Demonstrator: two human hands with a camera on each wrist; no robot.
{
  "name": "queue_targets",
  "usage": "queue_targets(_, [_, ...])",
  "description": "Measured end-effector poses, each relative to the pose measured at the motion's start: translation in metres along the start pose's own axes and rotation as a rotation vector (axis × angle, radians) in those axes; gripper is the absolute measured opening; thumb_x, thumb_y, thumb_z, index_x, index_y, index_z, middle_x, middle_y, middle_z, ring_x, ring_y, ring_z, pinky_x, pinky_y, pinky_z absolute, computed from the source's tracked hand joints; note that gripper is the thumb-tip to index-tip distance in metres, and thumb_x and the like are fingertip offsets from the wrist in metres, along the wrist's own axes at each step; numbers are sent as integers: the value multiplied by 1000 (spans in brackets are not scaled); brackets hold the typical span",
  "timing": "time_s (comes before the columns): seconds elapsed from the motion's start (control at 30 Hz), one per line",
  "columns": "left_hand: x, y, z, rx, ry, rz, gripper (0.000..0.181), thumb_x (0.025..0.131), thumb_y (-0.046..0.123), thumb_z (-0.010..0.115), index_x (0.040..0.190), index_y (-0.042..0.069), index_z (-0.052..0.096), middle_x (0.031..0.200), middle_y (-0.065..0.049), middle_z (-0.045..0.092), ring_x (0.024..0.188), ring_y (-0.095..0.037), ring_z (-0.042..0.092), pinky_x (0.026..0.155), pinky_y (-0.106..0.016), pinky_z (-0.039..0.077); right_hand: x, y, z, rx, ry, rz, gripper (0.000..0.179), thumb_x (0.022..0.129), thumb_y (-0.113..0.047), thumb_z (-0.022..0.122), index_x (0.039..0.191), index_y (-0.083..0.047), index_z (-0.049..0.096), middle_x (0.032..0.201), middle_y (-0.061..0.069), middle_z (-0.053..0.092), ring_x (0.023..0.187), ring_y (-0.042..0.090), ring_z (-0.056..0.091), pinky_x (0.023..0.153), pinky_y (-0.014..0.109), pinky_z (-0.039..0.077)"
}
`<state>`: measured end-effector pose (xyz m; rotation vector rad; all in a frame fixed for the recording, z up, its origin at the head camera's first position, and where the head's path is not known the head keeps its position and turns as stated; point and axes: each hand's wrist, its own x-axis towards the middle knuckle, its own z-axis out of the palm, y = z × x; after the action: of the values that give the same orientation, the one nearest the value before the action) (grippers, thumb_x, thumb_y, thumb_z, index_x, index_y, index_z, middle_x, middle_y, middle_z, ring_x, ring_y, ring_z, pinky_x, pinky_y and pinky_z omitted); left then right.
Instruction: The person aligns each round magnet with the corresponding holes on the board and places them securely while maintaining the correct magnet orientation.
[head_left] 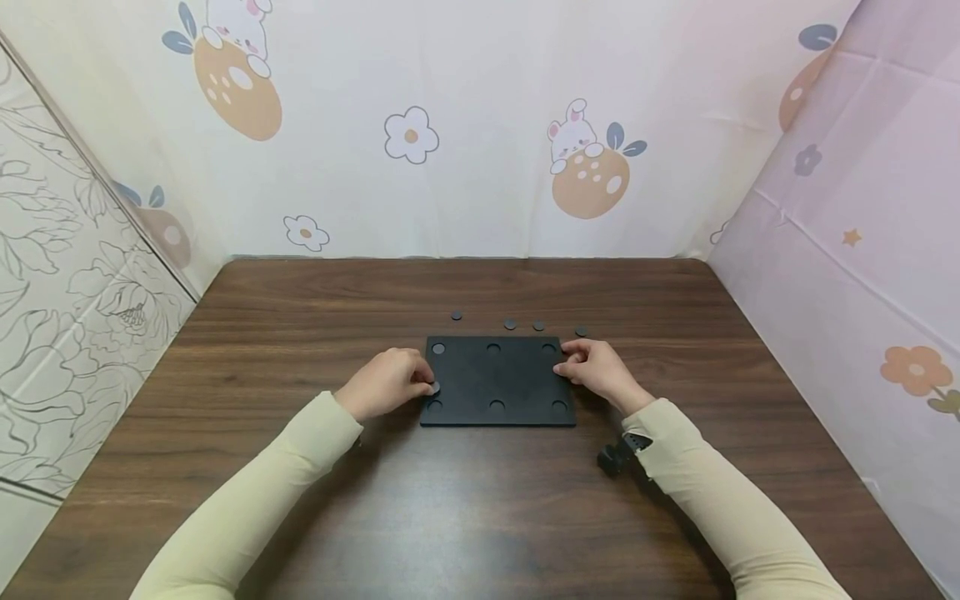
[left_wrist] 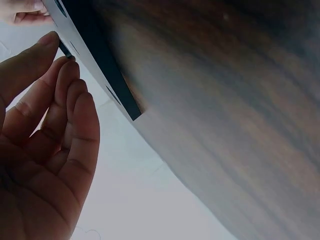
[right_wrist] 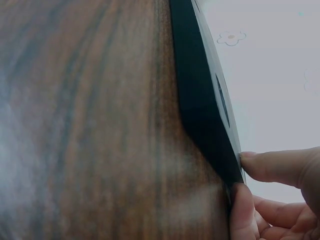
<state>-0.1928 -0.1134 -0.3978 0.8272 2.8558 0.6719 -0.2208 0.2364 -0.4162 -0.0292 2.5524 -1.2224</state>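
A black rectangular board [head_left: 495,379] with several round recesses lies flat on the table. Its far-left recess seems to hold a disc [head_left: 438,349]. Over the board's left edge, my left hand [head_left: 392,383] pinches a small dark disc [left_wrist: 65,49] between thumb and fingertips, just above the near-left recess. My right hand [head_left: 596,372] grips the board's right edge, thumb on the top and curled fingers against the side, as the right wrist view shows. Behind the board lie several loose dark discs [head_left: 510,324].
The brown wooden table [head_left: 315,300] reaches back to a wall covered by a printed cloth [head_left: 480,183]. A black wrist camera [head_left: 611,459] hangs under the right sleeve, close to the tabletop. More patterned cloth covers the right side, with a floral panel on the left.
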Motion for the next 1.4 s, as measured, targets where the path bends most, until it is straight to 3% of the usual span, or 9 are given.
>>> queue_targets(0.3, [-7, 4, 2, 8, -16, 19, 6, 85, 16, 76, 91, 13, 77, 88, 4, 67, 80, -9, 62, 71, -25, 51, 2, 2, 0, 5, 2, -5, 54, 94, -17, 65, 142, 1, 47, 90, 6, 62, 77, 19, 59, 69, 30, 49])
queue_targets(0.67, [-11, 4, 8, 52, 7, 74, 5, 84, 17, 78, 87, 14, 77, 85, 7, 67, 81, -10, 62, 76, -29, 52, 1, 3, 1, -1, 8, -5, 54, 94, -17, 66, 141, 1, 47, 91, 7, 63, 77, 19, 60, 70, 30, 50])
queue_targets(1.4, [-15, 4, 8, 39, 8, 79, 5, 84, 17, 77, 88, 14, 77, 87, 6, 69, 81, -10, 64, 72, -26, 52, 2, 3, 2, -6, 12, -3, 55, 93, -19, 66, 141, 0, 48, 93, 7, 63, 79, 18, 61, 71, 30, 51])
